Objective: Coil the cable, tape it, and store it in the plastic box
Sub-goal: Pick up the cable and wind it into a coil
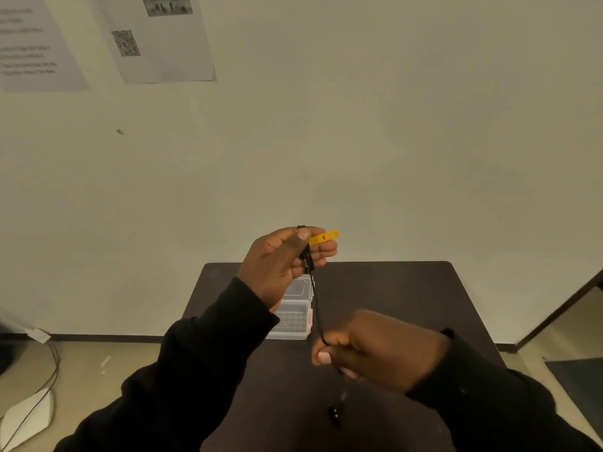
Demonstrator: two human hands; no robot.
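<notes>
Two hands are in view, both coming out of black sleeves. The left hand [280,262] is raised above the far part of the desk [391,295], and its grip is closed on the gathered loops of one thin black cable [317,308], with the thumb pressing on top of the bundle. One yellow strap [324,237] with small holes sticks out to the right from between the fingers of this hand, so it is held together with the coil.

From the left hand, one strand of the cable hangs down to the right hand [375,350]. The right hand is lower and nearer to the person, and its grip is closed on this strand, pinched between the thumb and the fingers. Below the right hand the cable goes down further and ends in one small dark plug [334,414], which is close above the near part of the desk; I cannot tell if it touches the surface.

One clear plastic box [292,321] stands on the dark desk, partly hidden behind the left wrist. Its lid seems open and leaning toward the wall, but this is not fully clear. The cable is not in the box.

On the wall there are two paper sheets: one with text [29,44] at the far left and one with a QR code [156,40] beside it.
</notes>
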